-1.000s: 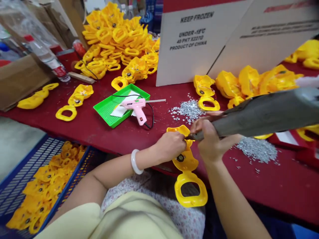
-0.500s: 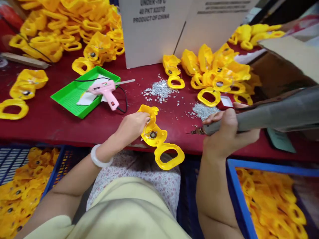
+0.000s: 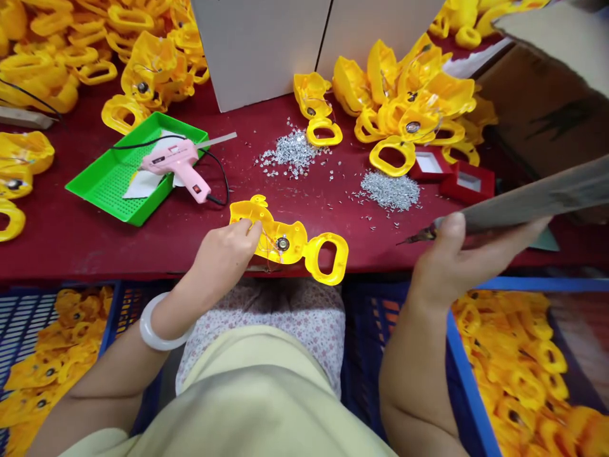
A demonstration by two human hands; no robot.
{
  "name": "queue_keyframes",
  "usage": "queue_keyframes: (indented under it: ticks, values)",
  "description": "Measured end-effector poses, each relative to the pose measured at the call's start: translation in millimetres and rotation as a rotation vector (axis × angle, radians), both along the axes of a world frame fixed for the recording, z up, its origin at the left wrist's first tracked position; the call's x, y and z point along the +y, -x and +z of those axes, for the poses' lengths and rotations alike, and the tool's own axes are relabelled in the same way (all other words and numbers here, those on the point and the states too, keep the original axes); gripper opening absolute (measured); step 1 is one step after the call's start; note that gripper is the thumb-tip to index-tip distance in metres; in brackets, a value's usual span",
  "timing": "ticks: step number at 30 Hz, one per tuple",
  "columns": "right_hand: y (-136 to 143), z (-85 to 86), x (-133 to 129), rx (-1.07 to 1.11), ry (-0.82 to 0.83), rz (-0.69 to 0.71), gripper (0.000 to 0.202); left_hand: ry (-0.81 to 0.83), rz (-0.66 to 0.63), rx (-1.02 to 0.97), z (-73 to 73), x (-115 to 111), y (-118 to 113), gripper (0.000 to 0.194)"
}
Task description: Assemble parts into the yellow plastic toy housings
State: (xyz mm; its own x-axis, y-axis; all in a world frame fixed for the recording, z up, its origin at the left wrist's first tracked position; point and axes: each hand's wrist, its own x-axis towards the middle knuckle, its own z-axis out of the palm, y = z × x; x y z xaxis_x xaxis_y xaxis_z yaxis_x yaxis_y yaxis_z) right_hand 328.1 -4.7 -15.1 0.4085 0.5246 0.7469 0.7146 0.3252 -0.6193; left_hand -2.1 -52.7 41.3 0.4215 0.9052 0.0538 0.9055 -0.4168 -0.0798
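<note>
My left hand [image 3: 228,254] pinches the left part of an open yellow plastic shell [image 3: 292,235], which lies at the table's front edge. Inside the shell are a round speaker and thin wires; its oval ring end points right. My right hand [image 3: 457,254] grips a long grey electric screwdriver [image 3: 528,193], its thin tip pointing left, apart from the shell. Beyond the shell is a pile of small silvery screws [image 3: 292,152]. A second pile of tiny screws [image 3: 391,190] lies nearer the screwdriver.
A pink glue gun [image 3: 178,166] rests across a green tray [image 3: 99,190]. More yellow shells [image 3: 413,108] stand behind the screws by a large carton [image 3: 266,51]. Two small red boxes [image 3: 469,183] lie at right. Blue crates [image 3: 464,368] of shells flank my lap.
The held shell has turned from slanting downward to lying nearly level along the table edge. My left hand still pinches it. The screwdriver tip sits farther right, and my view has shifted.
</note>
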Motion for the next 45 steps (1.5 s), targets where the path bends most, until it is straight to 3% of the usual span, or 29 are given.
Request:
queue_keyframes:
  ticks: [1, 5, 7, 10, 12, 16, 19, 22, 25, 30, 34, 39, 42, 45]
  values:
    - [3, 0.3, -10, -0.053, -0.058, -0.016, 0.082, -0.023, 0.001, 0.001, -0.4, -2, 0, 0.029]
    - [45, 12.5, -60, 0.12, -0.244, -0.143, 0.032, -0.093, -0.006, -0.039, -5.1, -9, 1, 0.033]
    - [73, 17.6, -85, 0.147, -0.008, 0.007, 0.018, -0.114, -0.003, -0.075, -8.2, -11, 2, 0.032]
    - [108, 17.0, -108, -0.137, 0.364, 0.428, 0.007, -0.144, 0.002, -0.14, -12.7, -12, 2, 0.03]
    - [128, 11.1, -114, -0.249, 0.518, 0.586, 0.008, -0.175, -0.006, -0.192, -15.4, -13, 3, 0.029]
    - [159, -7.6, -108, -0.256, 0.762, 0.58, 0.034, -0.225, -0.042, -0.282, -20.1, -17, 7, 0.026]
    - [172, -16.5, -104, -0.188, 0.783, 0.578, 0.031, -0.218, -0.077, -0.367, -23.3, -20, 10, 0.022]
    - [174, -10.5, -105, -0.113, 0.755, 0.614, 0.023, -0.238, -0.104, -0.43, -24.7, -22, 13, 0.021]
    - [166, 7.4, -105, 0.027, 0.708, 0.654, 0.018, -0.275, -0.139, -0.456, -23.8, -22, 16, 0.021]
    - [149, 29.4, -87, 0.043, 0.583, 0.568, 0.013, -0.305, -0.208, -0.46, -19.6, -17, 16, 0.024]
    - [142, 30.4, -75, 0.077, 0.62, 0.55, 0.012, -0.265, -0.262, -0.368, -15.3, -7, 8, 0.027]
    - [139, 30.8, -70, 0.379, 0.727, 0.603, 0.016, -0.253, -0.351, -0.246, -16.6, 11, -5, 0.02]
    - [137, 31.1, -66, 0.587, 0.804, 0.663, 0.022, -0.26, -0.339, -0.357, -21.7, 12, -4, 0.025]
    - [136, 29.4, -61, 0.715, 0.864, 0.7, 0.027, -0.267, -0.232, -0.584, -27.0, 1, 1, 0.017]
